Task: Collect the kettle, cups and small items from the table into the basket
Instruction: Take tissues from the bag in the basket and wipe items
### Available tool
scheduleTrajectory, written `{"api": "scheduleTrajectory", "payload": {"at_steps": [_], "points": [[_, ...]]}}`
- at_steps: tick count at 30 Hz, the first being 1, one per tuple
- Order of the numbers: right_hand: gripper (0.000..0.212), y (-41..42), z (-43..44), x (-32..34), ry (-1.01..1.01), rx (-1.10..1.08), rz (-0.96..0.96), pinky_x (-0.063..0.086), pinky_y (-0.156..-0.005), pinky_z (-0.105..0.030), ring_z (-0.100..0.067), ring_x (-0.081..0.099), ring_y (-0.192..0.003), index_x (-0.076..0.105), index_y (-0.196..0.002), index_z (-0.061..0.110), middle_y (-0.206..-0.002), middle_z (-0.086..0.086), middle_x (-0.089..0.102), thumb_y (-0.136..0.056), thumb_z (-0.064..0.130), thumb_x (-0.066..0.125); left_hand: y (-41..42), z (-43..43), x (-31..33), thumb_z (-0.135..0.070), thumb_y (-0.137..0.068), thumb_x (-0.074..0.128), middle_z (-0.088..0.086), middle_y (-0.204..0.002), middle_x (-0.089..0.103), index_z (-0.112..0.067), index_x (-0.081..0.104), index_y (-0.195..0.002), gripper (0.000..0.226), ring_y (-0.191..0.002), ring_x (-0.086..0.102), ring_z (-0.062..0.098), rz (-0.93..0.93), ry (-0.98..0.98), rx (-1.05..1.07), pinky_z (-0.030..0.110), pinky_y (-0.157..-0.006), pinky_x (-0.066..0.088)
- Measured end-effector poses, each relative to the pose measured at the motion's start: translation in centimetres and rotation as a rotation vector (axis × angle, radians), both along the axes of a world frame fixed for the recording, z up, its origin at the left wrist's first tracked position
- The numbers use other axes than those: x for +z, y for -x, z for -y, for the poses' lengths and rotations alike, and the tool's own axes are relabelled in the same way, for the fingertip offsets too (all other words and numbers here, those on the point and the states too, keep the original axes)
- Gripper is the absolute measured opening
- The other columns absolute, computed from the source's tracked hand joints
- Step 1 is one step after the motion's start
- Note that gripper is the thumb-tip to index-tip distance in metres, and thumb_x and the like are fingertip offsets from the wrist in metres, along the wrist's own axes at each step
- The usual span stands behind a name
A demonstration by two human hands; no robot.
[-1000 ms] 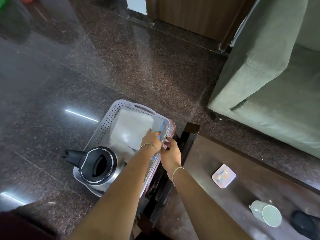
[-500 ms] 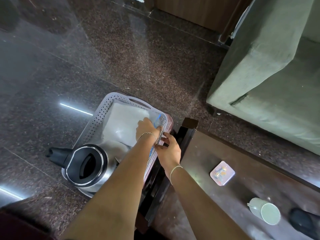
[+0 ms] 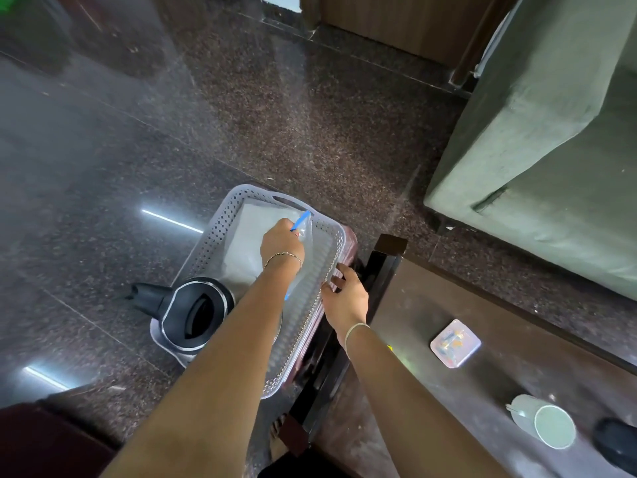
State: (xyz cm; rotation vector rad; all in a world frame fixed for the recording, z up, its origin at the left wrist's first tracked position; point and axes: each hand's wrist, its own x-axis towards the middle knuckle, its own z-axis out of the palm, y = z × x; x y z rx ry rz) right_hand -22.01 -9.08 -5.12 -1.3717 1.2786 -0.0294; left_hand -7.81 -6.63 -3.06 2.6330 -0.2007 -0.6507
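On the floor by the table corner: the basket (image 3: 213, 236), white perforated plastic, sits just below the middle of the head view, close against the dark table (image 3: 517, 384).
Kettle: the kettle (image 3: 193, 312), steel with a black lid, stands in the basket's seven o'clock end, spout towards nine o'clock.
Left hand: the left hand (image 3: 281, 241) is over the basket's middle, thumb and fingers pinching the clear bag (image 3: 303, 232) at its blue zip strip.
Clear bag: it hangs into the basket above a flat white packet (image 3: 251, 229). It looks light, limp and slippery, so the stiffer zip edge is the sensible hold.
Right hand: the right hand (image 3: 344, 298) is at the basket's three o'clock rim, fingers loosely spread, tips resting on it. I see no firm grip.
Square piece: a small pale square piece (image 3: 455, 343) lies flat on the table at four o'clock. It is probably light and best lifted by its edges.
Cup: the cup (image 3: 548, 422) is farther out at four o'clock, mouth towards the camera. I cannot tell whether it is upright or tipped. It is likely hard and breakable, so take the handle or wrap the body, and set it clear of the kettle.
Dark object: a dark object (image 3: 617, 443) lies at the cup's three o'clock, too cut off to name.
Sofa: a green sofa (image 3: 551, 132) stands at two o'clock.
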Motion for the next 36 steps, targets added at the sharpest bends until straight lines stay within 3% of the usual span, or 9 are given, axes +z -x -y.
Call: {"api": "scheduleTrajectory", "payload": {"at_steps": [3,7,9,14,21,25,28,32,36], "points": [[0.05,-0.1,0.0,0.4,0.002,0.02,-0.021,0.052,-0.097,-0.039,-0.016,0.064,-0.104,0.049,-0.137,0.026,-0.119,0.004,0.067,-0.09,0.014,0.059,-0.6,-1.1,1.0,-0.013,-0.095,0.045,0.016,-0.102,0.067,-0.007,0.063,-0.103,0.02,-0.089,0.056,0.033,0.017,0.052,0.033,0.031,-0.067,0.035],[0.054,-0.5,-0.6,1.0,0.022,0.017,-0.046,0.05,-0.09,-0.027,-0.012,0.064,-0.1,0.048,-0.139,0.026,-0.121,0.003,0.067,-0.088,0.012,0.061,-0.5,-2.5,2.1,-0.014,-0.096,0.045,0.015,-0.104,0.067,-0.006,0.065,-0.102,0.022,-0.095,0.059,0.034,0.049,0.115,0.114,0.03,-0.068,0.036],[0.059,-0.7,-1.1,1.3,0.039,0.029,-0.069,0.049,-0.091,-0.029,-0.015,0.064,-0.106,0.046,-0.141,0.027,-0.123,0.003,0.066,-0.086,0.011,0.061,-0.4,-2.9,2.7,-0.015,-0.097,0.046,0.016,-0.104,0.068,-0.006,0.066,-0.103,0.023,-0.096,0.06,0.035,0.066,0.142,0.143,0.031,-0.07,0.038],[0.064,-0.5,-1.5,1.7,0.045,0.077,-0.105,0.049,-0.098,-0.032,-0.018,0.061,-0.115,0.041,-0.144,0.026,-0.128,0.002,0.064,-0.086,0.009,0.061,-0.9,-2.4,5.0,-0.018,-0.096,0.05,0.012,-0.091,0.067,-0.01,0.067,-0.1,0.019,-0.078,0.055,0.025,0.066,0.293,0.187,0.029,-0.067,0.039],[0.054,0.0,-1.9,4.9,0.062,0.011,-0.059,0.044,-0.089,-0.028,-0.019,0.059,-0.115,0.046,-0.14,0.024,-0.13,0.002,0.061,-0.088,0.012,0.055,-0.4,-2.6,9.0,-0.02,-0.092,0.057,0.001,-0.074,0.06,-0.011,0.07,-0.093,0.015,-0.07,0.054,0.022,0.012,0.446,0.125,0.031,-0.069,0.044],[0.034,0.1,-2.3,9.7,0.228,-0.131,0.066,0.045,-0.095,-0.031,-0.019,0.058,-0.114,0.056,-0.127,0.018,-0.124,0.001,0.062,-0.094,0.018,0.049,0.7,-3.3,12.5,-0.017,-0.091,0.058,0.007,-0.074,0.063,-0.005,0.069,-0.092,0.016,-0.067,0.052,0.025,-0.059,0.578,0.129,0.043,-0.072,0.051],[0.031,0.4,-3.5,14.7,0.314,-0.243,0.278,0.042,-0.093,-0.021,-0.009,0.057,-0.109,0.055,-0.126,0.022,-0.126,0.004,0.057,-0.096,0.018,0.048,1.9,-4.1,15.9,-0.019,-0.089,0.061,0.002,-0.07,0.064,-0.005,0.069,-0.09,0.016,-0.06,0.056,0.022,-0.048,0.648,0.096,0.046,-0.077,0.057],[0.03,2.0,-5.9,22.1,0.667,-0.108,0.512,0.041,-0.098,-0.021,-0.012,0.049,-0.12,0.059,-0.121,0.022,-0.13,0.003,0.048,-0.093,0.014,0.054,4.2,-5.7,20.8,-0.018,-0.089,0.063,0.006,-0.076,0.069,-0.011,0.064,-0.083,0.009,-0.072,0.067,0.027,-0.071,0.743,0.016,0.048,-0.075,0.059],[0.029,4.5,-7.2,27.7,0.963,0.106,0.307,0.023,-0.107,-0.02,-0.026,0.038,-0.129,0.067,-0.114,0.021,-0.142,-0.01,0.039,-0.086,0.013,0.064,5.8,-8.0,26.0,-0.016,-0.09,0.063,0.004,-0.073,0.067,-0.015,0.06,-0.083,0.007,-0.065,0.064,0.019,-0.103,0.878,-0.07,0.034,-0.062,0.06]]}}
